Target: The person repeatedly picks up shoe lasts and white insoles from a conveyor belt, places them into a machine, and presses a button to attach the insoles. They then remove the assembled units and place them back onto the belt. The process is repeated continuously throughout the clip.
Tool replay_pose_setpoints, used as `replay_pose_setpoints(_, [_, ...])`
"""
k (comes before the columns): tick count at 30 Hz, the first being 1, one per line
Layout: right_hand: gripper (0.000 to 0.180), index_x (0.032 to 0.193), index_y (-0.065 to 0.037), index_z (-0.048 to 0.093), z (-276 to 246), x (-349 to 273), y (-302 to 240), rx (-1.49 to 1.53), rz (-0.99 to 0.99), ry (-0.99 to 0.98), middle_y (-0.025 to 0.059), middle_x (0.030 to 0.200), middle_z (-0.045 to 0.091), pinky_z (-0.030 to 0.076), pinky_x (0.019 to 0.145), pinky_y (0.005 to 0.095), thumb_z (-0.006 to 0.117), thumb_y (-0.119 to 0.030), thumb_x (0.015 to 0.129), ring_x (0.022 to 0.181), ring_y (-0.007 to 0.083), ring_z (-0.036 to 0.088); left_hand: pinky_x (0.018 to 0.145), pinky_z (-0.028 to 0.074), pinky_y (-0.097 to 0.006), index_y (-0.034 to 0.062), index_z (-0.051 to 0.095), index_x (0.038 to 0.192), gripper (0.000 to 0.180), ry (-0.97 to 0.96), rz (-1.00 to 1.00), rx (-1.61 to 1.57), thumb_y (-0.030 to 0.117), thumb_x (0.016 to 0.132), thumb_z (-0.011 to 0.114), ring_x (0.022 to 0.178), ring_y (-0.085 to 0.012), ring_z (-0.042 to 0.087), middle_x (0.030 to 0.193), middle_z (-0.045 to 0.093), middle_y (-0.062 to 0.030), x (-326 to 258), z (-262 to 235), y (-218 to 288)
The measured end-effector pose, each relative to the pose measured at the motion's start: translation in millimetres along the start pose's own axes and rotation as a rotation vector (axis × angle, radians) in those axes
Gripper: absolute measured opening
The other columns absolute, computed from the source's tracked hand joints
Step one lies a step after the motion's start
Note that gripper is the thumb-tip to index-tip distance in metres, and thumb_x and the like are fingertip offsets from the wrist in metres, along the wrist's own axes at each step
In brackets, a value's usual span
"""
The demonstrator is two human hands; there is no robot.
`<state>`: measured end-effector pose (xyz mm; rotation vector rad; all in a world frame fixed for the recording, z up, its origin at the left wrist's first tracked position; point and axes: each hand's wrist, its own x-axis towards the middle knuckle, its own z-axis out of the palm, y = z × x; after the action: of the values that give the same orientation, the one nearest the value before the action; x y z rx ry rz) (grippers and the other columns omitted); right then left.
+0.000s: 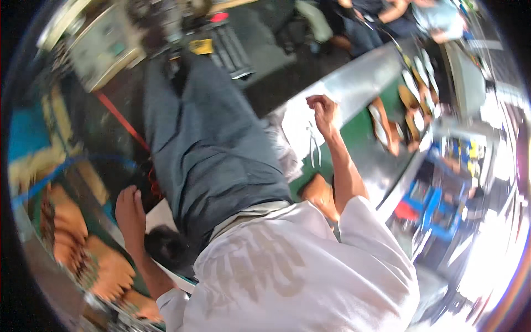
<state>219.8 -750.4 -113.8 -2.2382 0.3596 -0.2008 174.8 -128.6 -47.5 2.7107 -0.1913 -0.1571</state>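
The place is a workshop, with signs of footwear production. Left of the left hand (131,213), tan, rounded, shoe-like pieces (108,268) are massed close together. Farther right of the right hand (325,113), brown-and-white shoe-shaped pieces (410,98) lie on a long, green work surface with metal edging (358,131). Ahead of the left hand stands a pale, boxy metal machine housing (102,52); nearer runs a flexible blue hose (74,160). Ahead and right of the right hand, a dark-clothed co-worker (362,27) occupies the bench's far side.
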Motion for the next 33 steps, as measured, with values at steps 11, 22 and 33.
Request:
replay_pose_setpoints(11, [0.03, 0.111, -0.002, 0.077, -171.6, -330.0, 152.8, -0.843, 0.893, -0.066, 0.0287, 0.109, 0.076, 0.056, 0.094, 0.0567, 0.066, -0.023, 0.092, 0.108, 0.0472, 0.073, 0.095, 0.051, -0.049, 0.0008, 0.069, 0.122, 0.022, -0.379, 0.774, -0.208, 0.01, 0.102, 0.067, 0.104, -0.0363, 0.066, 0.11, 0.07, -0.0148, 135.2, 62.2, 214.9])
replay_pose_setpoints(22, [0.106, 0.167, -0.01, 0.033, -43.7, -499.5, 19.9, -0.564, 0.597, -0.319, 0.0302, 0.17, 0.029, 0.026, 0.131, 0.0572, 0.083, -0.02, 0.076, 0.157, 0.0486, 0.03, 0.094, 0.053, -0.049, -0.0011, 0.067, 0.116, 0.017, -0.538, 0.792, -0.136, 0.007, 0.102, 0.066, 0.106, -0.04, 0.066, 0.114, 0.069, -0.0176, 117.9, 68.5, 191.8])
replay_pose_setpoints(33, [0.114, 0.168, -0.011, 0.037, -15.2, -481.9, 50.1, -0.721, 0.873, -0.094, 0.0282, 0.135, 0.066, 0.049, 0.106, 0.0589, 0.091, -0.054, 0.077, 0.127, 0.0455, 0.063, 0.093, 0.053, -0.049, -0.0015, 0.068, 0.113, 0.015, -0.605, 0.844, -0.201, 0.008, 0.102, 0.066, 0.104, -0.0397, 0.067, 0.109, 0.07, -0.0173, 122.7, 75.9, 215.7])
